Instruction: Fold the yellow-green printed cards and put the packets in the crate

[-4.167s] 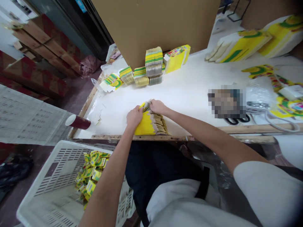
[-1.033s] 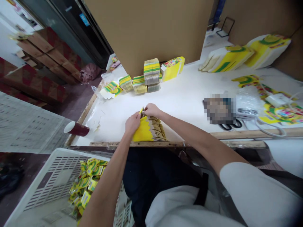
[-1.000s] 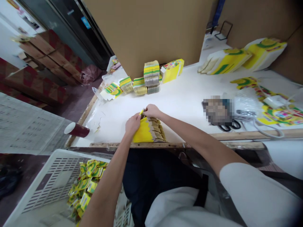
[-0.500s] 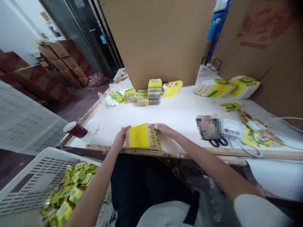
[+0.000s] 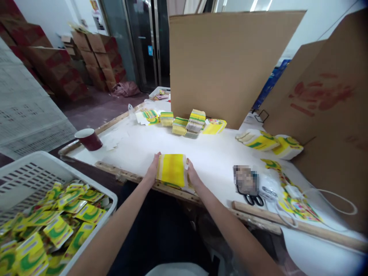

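Note:
A stack of flat yellow printed cartons (image 5: 171, 169) lies at the front edge of the white table, between my two hands. My left hand (image 5: 153, 168) presses against the stack's left side, fingers along its edge. On the opposite side my right hand (image 5: 192, 172) grips the right edge, with something small and white at a fingertip. Between them the hands squeeze the stack, whose edges look fairly even. Further back on the table stand bundles of similar cartons (image 5: 196, 120), banded in yellow, green and white.
A white plastic basket (image 5: 106, 188) of small yellow packets stands at my lower left. A dark red cup (image 5: 89, 140) sits near the table's left corner. Black-handled scissors (image 5: 253, 199), a white cable (image 5: 349, 210) and carton bundles (image 5: 260, 140) lie to the right. A large cardboard sheet (image 5: 224, 65) stands behind.
The fanned right side of the stack has been pushed together and now looks squared. My right hand has moved in flat against it. The head view has turned and shifted.

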A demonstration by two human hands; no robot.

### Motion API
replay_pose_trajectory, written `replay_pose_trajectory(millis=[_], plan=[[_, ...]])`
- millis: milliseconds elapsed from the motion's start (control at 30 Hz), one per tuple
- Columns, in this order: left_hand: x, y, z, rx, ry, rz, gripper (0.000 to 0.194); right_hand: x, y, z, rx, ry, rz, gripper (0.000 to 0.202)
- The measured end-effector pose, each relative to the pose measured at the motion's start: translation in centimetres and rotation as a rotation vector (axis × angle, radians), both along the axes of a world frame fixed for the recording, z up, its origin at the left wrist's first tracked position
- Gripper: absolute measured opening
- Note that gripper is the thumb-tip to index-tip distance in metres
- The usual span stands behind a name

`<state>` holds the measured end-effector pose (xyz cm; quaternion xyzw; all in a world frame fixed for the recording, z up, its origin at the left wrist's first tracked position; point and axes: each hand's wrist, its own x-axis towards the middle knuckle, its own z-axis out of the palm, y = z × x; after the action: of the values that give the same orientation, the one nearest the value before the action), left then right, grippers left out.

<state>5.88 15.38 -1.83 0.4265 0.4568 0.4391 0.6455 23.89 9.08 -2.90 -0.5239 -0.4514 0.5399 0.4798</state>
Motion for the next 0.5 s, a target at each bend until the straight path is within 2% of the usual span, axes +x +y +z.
replay_pose_trajectory(millis=[267, 500], plan=[[0.4, 0.0, 0.1, 0.002, -0.057, -0.056, 0.068, 0.1, -0.5, 1.0, -0.074, 0.059, -0.076, 0.064], [1.5, 0.1, -0.1, 0.031, -0.044, -0.106, 0.071, -0.3, -0.1, 0.6, -0.097, 0.063, -0.075, 0.074]])
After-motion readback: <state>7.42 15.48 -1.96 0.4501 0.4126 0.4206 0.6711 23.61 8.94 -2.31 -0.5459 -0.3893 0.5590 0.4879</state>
